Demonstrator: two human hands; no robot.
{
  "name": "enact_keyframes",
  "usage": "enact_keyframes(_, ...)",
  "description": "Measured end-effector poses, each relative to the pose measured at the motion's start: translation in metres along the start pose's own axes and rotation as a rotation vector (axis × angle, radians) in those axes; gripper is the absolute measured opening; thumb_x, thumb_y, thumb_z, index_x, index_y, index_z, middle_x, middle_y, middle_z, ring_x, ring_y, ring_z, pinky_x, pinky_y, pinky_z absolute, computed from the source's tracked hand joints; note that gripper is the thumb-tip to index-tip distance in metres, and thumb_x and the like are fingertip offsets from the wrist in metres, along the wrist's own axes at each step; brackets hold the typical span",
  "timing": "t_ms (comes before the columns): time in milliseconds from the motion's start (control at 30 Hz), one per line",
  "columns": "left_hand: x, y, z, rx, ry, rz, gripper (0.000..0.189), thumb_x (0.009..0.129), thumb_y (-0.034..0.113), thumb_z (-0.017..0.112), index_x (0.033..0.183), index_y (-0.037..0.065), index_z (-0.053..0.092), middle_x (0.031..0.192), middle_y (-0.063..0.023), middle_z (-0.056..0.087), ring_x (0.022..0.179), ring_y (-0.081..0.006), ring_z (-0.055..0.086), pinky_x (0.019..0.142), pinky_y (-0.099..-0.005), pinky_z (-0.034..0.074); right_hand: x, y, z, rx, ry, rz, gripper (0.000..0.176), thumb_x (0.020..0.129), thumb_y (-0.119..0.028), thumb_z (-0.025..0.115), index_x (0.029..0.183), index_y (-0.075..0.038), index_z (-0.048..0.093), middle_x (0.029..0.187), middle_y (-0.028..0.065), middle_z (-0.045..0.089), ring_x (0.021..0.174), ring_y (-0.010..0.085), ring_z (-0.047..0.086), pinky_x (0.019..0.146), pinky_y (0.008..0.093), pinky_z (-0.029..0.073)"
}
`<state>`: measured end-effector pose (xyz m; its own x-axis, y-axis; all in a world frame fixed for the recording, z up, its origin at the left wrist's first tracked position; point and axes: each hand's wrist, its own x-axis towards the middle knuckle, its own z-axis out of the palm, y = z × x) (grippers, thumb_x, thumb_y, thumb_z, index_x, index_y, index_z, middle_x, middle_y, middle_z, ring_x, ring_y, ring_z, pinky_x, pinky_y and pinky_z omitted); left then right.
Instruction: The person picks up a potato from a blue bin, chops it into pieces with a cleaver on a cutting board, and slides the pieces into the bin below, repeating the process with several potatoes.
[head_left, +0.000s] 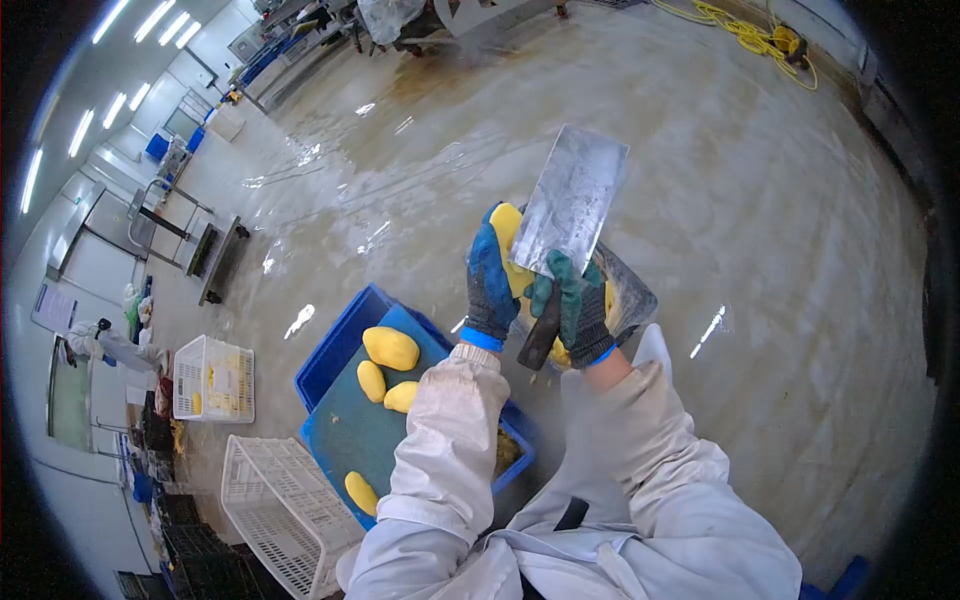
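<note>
My left hand (488,275), in a blue and grey glove, is closed around a peeled yellow potato (507,240). My right hand (578,305), in a green and grey glove, grips the dark handle of a cleaver (572,200). Its wide metal blade points up and lies against or just beside the potato. Under my hands is a container (635,290) with yellow pieces, partly hidden. To the left, several yellow potatoes (391,348) lie on a green board (345,420), which rests on a blue crate (330,350).
An empty white basket (285,510) stands beside the board. Another white basket (214,378) holds yellow items farther left. A wheeled cart (215,260) is beyond it. A person (115,345) in white is at the far left. Yellow hose (735,30) lies at the upper right.
</note>
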<state>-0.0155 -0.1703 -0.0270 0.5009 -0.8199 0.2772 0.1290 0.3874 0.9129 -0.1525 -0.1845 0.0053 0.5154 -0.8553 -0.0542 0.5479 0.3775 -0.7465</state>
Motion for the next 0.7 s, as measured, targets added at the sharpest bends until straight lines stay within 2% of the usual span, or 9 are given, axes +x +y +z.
enact_keyframes(100, -0.001, -0.001, -0.001, 0.32, 0.029, 0.165, 0.051, 0.1, 0.042, 0.033, 0.132, 0.003, 0.041, 0.125, -0.0128, 0.053, 0.111, -0.0255, 0.054, 0.097, -0.0377, 0.043, 0.004, -0.007, -0.006, 0.118, 0.008, 0.035, 0.023, 0.09, -0.027, 0.057, 0.094, -0.004, 0.056, 0.059, 0.0056, 0.056, 0.051, 0.016, 0.055, 0.046, 0.0285, 0.046)
enact_keyframes(133, -0.001, 0.0, -0.007, 0.393, 0.011, 0.171, 0.052, 0.099, 0.042, 0.034, 0.133, 0.003, 0.04, 0.126, -0.0133, 0.052, 0.112, -0.0259, 0.054, 0.097, -0.038, 0.042, 0.005, -0.009, -0.006, 0.057, 0.014, -0.03, 0.022, 0.09, -0.025, 0.057, 0.095, -0.004, 0.056, 0.06, 0.0056, 0.056, 0.049, 0.0159, 0.055, 0.046, 0.0268, 0.046)
enact_keyframes(233, 0.002, 0.007, -0.012, 0.463, 0.021, 0.186, 0.054, 0.098, 0.038, 0.041, 0.136, 0.001, 0.035, 0.129, -0.0164, 0.049, 0.118, -0.0271, 0.049, 0.102, -0.0382, 0.038, 0.002, -0.014, -0.005, 0.002, 0.006, -0.046, 0.021, 0.091, -0.023, 0.056, 0.095, -0.002, 0.057, 0.061, 0.0064, 0.057, 0.048, 0.0158, 0.054, 0.045, 0.0257, 0.045)
enact_keyframes(300, -0.008, 0.014, -0.007, 0.997, 0.024, 0.56, 0.054, 0.097, 0.037, 0.043, 0.135, 0.001, 0.034, 0.128, -0.0167, 0.049, 0.118, -0.0267, 0.049, 0.102, -0.0376, 0.038, 0.0, -0.008, -0.002, -0.07, 0.01, -0.068, 0.018, 0.09, -0.019, 0.057, 0.095, -0.001, 0.057, 0.062, 0.0066, 0.058, 0.047, 0.0145, 0.054, 0.044, 0.0254, 0.044)
enact_keyframes(400, -0.003, 0.013, -0.003, 0.728, -0.03, 0.403, 0.049, 0.092, 0.013, 0.053, 0.136, -0.002, 0.035, 0.133, -0.0139, 0.046, 0.121, -0.0246, 0.046, 0.105, -0.0351, 0.033, 0.0, 0.003, 0.0, -0.195, -0.028, -0.106, 0.013, 0.089, -0.014, 0.059, 0.093, -0.002, 0.059, 0.061, 0.0051, 0.056, 0.047, 0.0123, 0.053, 0.046, 0.0261, 0.043)
enact_keyframes(500, 0.001, 0.009, 0.002, -0.042, 0.05, 0.044, 0.046, 0.098, 0.028, 0.041, 0.134, -0.001, 0.038, 0.13, -0.0111, 0.048, 0.121, -0.0216, 0.045, 0.105, -0.0339, 0.033, 0.003, 0.01, -0.003, -0.392, -0.04, -0.131, 0.013, 0.09, -0.015, 0.059, 0.09, -0.002, 0.061, 0.062, 0.0023, 0.056, 0.05, 0.0114, 0.053, 0.047, 0.0274, 0.043)
enact_keyframes(600, -0.003, 0.014, 0.002, 0.116, 0.032, -0.01, 0.049, 0.1, 0.037, 0.033, 0.131, 0.0, 0.043, 0.127, -0.0094, 0.05, 0.119, -0.0187, 0.044, 0.103, -0.0332, 0.034, 0.012, 0.03, -0.02, -0.855, -0.093, -0.42, 0.013, 0.088, -0.015, 0.06, 0.086, -0.002, 0.062, 0.062, 0.0062, 0.059, 0.052, 0.0171, 0.057, 0.049, 0.0318, 0.044)
enact_keyframes(700, 0.0, -0.01, -0.022, 0.084, 0.044, -0.025, 0.046, 0.1, 0.036, 0.034, 0.128, 0.002, 0.046, 0.123, -0.0083, 0.052, 0.114, -0.0174, 0.046, 0.1, -0.0321, 0.035, 0.01, 0.015, -0.015, -1.154, -0.154, -0.675, 0.02, 0.083, -0.017, 0.061, 0.097, -0.004, 0.064, 0.064, 0.0158, 0.06, 0.058, 0.0342, 0.058, 0.055, 0.0415, 0.046)
